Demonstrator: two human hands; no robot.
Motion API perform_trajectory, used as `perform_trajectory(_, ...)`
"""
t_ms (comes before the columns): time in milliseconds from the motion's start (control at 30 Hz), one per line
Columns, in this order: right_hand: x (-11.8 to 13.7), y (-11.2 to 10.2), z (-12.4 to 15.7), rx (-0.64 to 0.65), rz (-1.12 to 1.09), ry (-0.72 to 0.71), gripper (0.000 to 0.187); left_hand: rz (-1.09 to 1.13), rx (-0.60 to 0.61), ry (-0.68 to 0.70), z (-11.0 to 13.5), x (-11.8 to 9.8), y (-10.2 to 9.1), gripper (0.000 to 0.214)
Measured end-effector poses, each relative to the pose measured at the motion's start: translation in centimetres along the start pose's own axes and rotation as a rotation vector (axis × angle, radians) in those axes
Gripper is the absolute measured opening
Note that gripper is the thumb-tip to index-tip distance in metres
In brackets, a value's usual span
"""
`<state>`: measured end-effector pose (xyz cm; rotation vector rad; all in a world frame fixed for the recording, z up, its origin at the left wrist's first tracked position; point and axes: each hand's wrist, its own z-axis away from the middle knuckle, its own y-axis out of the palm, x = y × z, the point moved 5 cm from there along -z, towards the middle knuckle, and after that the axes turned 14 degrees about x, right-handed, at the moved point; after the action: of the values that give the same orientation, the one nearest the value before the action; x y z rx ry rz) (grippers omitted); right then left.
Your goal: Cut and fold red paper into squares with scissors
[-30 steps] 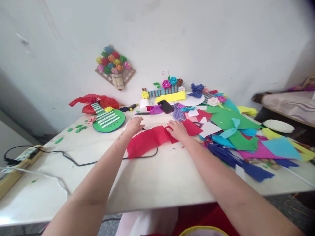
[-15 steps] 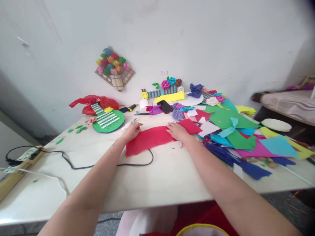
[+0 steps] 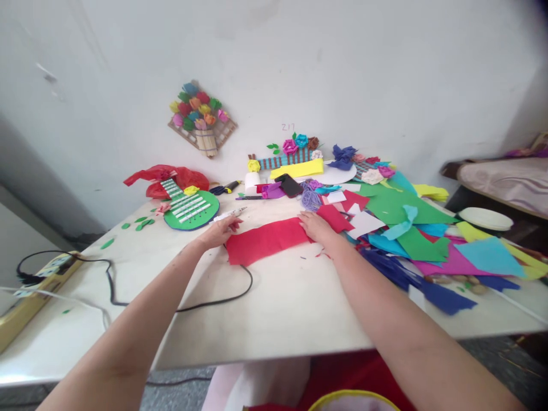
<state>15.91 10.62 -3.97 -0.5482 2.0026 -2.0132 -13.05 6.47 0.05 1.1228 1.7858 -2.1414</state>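
A red crepe paper strip (image 3: 268, 240) lies across the table in front of me. My right hand (image 3: 315, 226) rests flat on its right end, fingers stretched out. At the strip's upper left corner is my left hand (image 3: 220, 232), with its fingers loosely bent and apart; their undersides are hidden. Just behind the left hand lies a white tool with a metal tip (image 3: 233, 214), apparently a glue gun, partly covered by the hand. A black cord (image 3: 231, 298) runs out from under the strip's left part. Another red paper piece (image 3: 334, 218) sits beyond my right hand.
A green paper guitar (image 3: 192, 210) stands at the left back, near pliers (image 3: 226, 187). Behind the strip are a phone (image 3: 290, 185) and yellow paper (image 3: 297, 169). Coloured paper scraps (image 3: 406, 202) pile up on the right. A power strip (image 3: 51, 285) lies at the left edge.
My left hand has shifted left and slightly toward me, off the paper's surface to its corner. The strip's left end has moved a little right, and the black cord's loop has slid left.
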Motion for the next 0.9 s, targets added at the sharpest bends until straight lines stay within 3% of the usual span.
perform_trajectory(233, 0.4, -0.3, 0.2, 0.009, 0.021, 0.019, 0.042, 0.206, 0.068, -0.111, 1.3, 0.0, -1.8, 0.028)
perform_trajectory(400, 1.1, -0.5, 0.1, -0.028, 0.051, -0.004, 0.043, 0.115, -0.039, -0.433, -1.9, 0.4, -2.2, 0.016)
perform_trajectory(533, 0.6, 0.1, -0.3, -0.026, 0.043, -0.003, 0.044, -0.059, -0.245, -0.569, -4.6, -1.6, -1.3, 0.025)
perform_trajectory(633, 0.1, 0.6, -0.5, 0.005, 0.015, 0.019, 0.047, -0.011, -0.447, -0.654, -5.1, -3.6, 0.4, 0.045)
perform_trajectory(800, 0.1, 0.7, -0.4, 0.054, 0.003, 0.040, 0.054, 0.183, -0.735, -0.583, -5.4, -6.5, 3.9, 0.044)
perform_trajectory(900, 0.1, 0.6, -0.3, 0.070, 0.020, 0.050, 0.057, 0.164, -0.766, -0.509, -5.7, -7.0, 5.3, 0.042)
